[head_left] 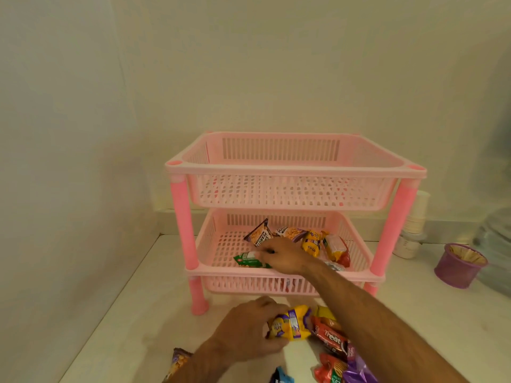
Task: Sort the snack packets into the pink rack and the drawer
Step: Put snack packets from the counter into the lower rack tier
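right hand [282, 257] reaching into rack [279, 272] lower tray, fingers pinching green packet [247, 260] | left hand [249, 331] gripping yellow packet [290, 324] on bench [138, 313] front edge

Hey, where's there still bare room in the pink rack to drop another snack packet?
The top basket looks bare all over. In the lower basket, the back-left grid, between the left wall and the peanuts packet, is free. Its right side is crowded with packets, and the right hand with the green packet fills the front middle.
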Tool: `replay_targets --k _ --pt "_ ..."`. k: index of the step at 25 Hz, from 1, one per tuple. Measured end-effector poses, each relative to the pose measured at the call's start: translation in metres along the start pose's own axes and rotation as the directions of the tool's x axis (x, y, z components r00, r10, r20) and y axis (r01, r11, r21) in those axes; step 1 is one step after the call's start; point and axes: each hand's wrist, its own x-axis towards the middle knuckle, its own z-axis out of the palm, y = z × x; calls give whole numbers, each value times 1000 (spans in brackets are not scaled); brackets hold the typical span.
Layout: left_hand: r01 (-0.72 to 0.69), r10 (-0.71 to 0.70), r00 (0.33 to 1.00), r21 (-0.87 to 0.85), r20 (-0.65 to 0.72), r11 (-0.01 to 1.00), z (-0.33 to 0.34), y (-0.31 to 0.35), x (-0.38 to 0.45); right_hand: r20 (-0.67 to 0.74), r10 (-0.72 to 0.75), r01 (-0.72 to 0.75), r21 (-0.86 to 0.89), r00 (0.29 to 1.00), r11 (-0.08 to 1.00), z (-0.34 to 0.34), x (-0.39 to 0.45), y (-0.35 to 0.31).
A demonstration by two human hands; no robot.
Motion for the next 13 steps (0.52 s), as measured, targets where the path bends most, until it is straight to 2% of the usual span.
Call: replay_targets --k 4,7,10,13 --pt "-85 50 947 -96 -318 992 -41 -4 3 -207 -38 100 300 978 949 -12 -11 -16" --pt "-67 -52 869 -222 -493 973 -68 -7 7 -141 -37 114 592 989 798 -27 -24 -35" --pt "-56 -92 801 -226 -591 973 -82 -8 6 -33 -109 108 566 994 817 -36 -33 -47" --pt "-53 -67 798 -181 -599 982 -85 -11 1 6 -120 99 526 993 845 -33 -35 -54"
